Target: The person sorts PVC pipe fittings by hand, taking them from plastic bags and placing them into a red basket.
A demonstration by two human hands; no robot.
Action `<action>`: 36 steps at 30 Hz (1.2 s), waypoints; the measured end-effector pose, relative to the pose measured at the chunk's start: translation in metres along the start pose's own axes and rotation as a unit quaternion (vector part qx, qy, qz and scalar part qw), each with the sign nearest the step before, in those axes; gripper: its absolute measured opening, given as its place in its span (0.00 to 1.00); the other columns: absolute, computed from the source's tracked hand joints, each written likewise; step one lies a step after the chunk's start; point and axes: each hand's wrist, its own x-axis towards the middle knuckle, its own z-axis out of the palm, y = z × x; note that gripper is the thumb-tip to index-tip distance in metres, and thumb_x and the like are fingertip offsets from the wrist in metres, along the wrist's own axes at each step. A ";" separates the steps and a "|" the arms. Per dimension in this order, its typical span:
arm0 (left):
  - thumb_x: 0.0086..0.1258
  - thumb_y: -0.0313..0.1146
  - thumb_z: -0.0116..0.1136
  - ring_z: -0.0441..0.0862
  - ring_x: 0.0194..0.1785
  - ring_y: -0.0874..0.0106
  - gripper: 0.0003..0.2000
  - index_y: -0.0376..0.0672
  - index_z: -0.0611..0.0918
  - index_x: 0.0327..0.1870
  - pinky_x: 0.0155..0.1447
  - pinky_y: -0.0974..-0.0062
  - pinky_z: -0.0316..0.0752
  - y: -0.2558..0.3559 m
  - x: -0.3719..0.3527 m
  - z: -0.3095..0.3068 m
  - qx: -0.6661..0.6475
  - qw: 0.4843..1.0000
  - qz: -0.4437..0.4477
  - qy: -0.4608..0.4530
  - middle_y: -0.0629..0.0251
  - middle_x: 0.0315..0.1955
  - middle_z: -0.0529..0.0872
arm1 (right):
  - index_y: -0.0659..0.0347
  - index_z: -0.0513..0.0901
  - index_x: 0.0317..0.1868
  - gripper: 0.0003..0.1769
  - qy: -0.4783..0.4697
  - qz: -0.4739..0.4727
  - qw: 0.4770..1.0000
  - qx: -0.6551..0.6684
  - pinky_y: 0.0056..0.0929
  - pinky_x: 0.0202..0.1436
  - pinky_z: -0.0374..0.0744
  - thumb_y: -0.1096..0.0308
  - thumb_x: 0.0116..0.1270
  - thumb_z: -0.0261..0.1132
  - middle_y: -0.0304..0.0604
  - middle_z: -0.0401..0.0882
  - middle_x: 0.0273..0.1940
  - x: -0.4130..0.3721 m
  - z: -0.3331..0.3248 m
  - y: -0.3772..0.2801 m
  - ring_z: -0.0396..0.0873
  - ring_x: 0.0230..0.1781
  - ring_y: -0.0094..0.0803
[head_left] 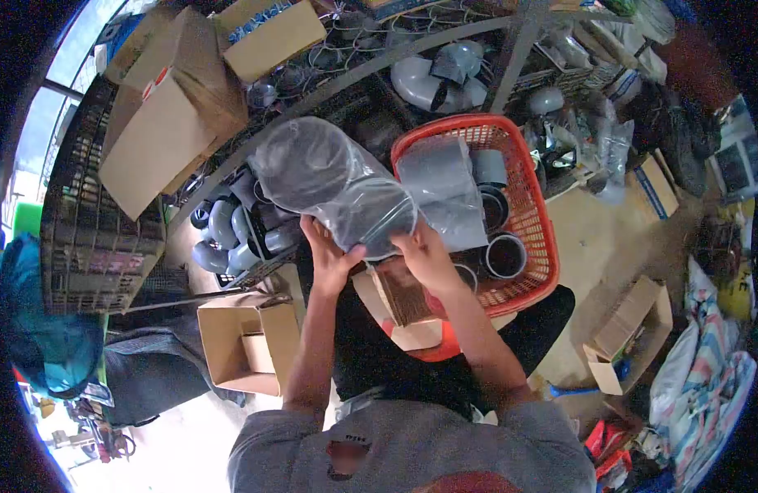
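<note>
Both of my hands hold a clear plastic bag (pixel 346 185) wrapped round two large, cylinder-shaped grey pieces that look like pipe fittings. My left hand (pixel 333 256) grips the bag's near left side, with the thumb pointing inward. On the near right side, my right hand (pixel 430 261) has its fingers bent against the plastic. Just right of the bag stands a red plastic basket (pixel 546 246) with grey pipe fittings (pixel 505 255) in it. An open cardboard box (pixel 407 300) lies under my hands, partly hidden by my right forearm.
Grey pipe elbows (pixel 223 226) fill a rack on the left. More elbows (pixel 416 82) lie beyond the basket. A large cardboard box (pixel 161 123) stands at upper left, an open carton (pixel 247 345) lower left. Another carton (pixel 629 337) sits on the floor at right.
</note>
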 end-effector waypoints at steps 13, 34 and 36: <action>0.63 0.54 0.72 0.82 0.55 0.66 0.44 0.51 0.67 0.80 0.52 0.62 0.81 -0.089 0.175 -0.061 0.114 0.944 -0.285 0.119 0.62 0.52 0.83 | 0.65 0.72 0.75 0.35 0.275 -0.211 0.834 -0.429 0.26 0.42 0.84 0.71 0.70 0.73 0.48 0.87 0.54 -0.030 -0.144 -0.002 0.85 0.39 0.25; 0.76 0.51 0.61 0.83 0.66 0.63 0.26 0.46 0.81 0.68 0.68 0.61 0.76 -0.349 0.306 -0.099 0.516 0.818 -0.207 -0.146 0.53 0.63 0.86 | 0.66 0.79 0.51 0.08 0.211 0.007 0.970 -0.124 0.23 0.29 0.82 0.76 0.76 0.67 0.39 0.87 0.37 0.010 -0.144 0.029 0.87 0.29 0.25; 0.77 0.50 0.60 0.84 0.65 0.64 0.24 0.45 0.82 0.67 0.68 0.63 0.77 -0.301 0.289 -0.082 0.526 0.819 -0.188 -0.129 0.53 0.61 0.87 | 0.67 0.80 0.48 0.05 0.200 0.000 0.968 -0.154 0.26 0.30 0.84 0.78 0.75 0.67 0.39 0.87 0.39 0.009 -0.154 0.041 0.87 0.32 0.23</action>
